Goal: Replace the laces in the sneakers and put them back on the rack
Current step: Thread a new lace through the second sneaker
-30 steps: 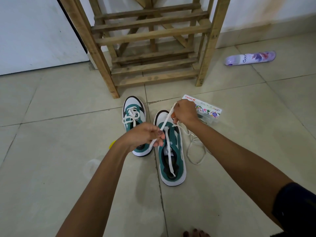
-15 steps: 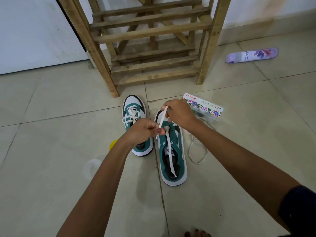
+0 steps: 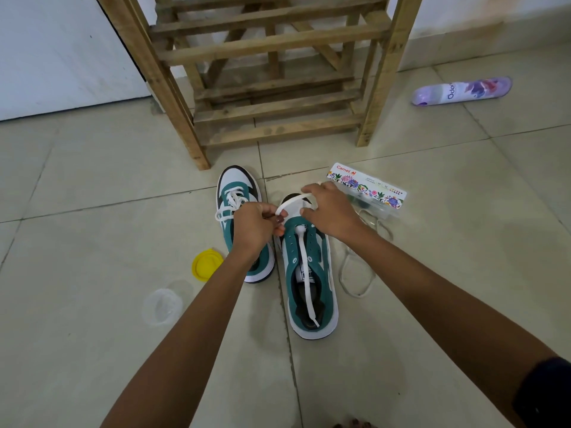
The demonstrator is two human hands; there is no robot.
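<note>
Two green and white sneakers stand side by side on the floor tiles. The left sneaker (image 3: 236,193) is laced. The right sneaker (image 3: 312,273) has a flat white lace (image 3: 307,273) running down its tongue into the opening. My left hand (image 3: 255,227) pinches one end of that lace beside the shoe's toe. My right hand (image 3: 332,211) holds the lace's other part, which arcs over the toe between both hands. A loose old lace (image 3: 358,273) lies in loops on the floor to the right of the shoe.
The wooden shoe rack (image 3: 272,72) stands just beyond the sneakers. A flowered Camel box (image 3: 370,188) lies right of my right hand. A purple spray can (image 3: 460,91) lies far right. A yellow lid (image 3: 206,264) and a clear lid (image 3: 162,305) lie at left.
Both hands have come lower and closer together over the right sneaker's toe. The lace, earlier stretched taut upward between them, now bends in a short arc.
</note>
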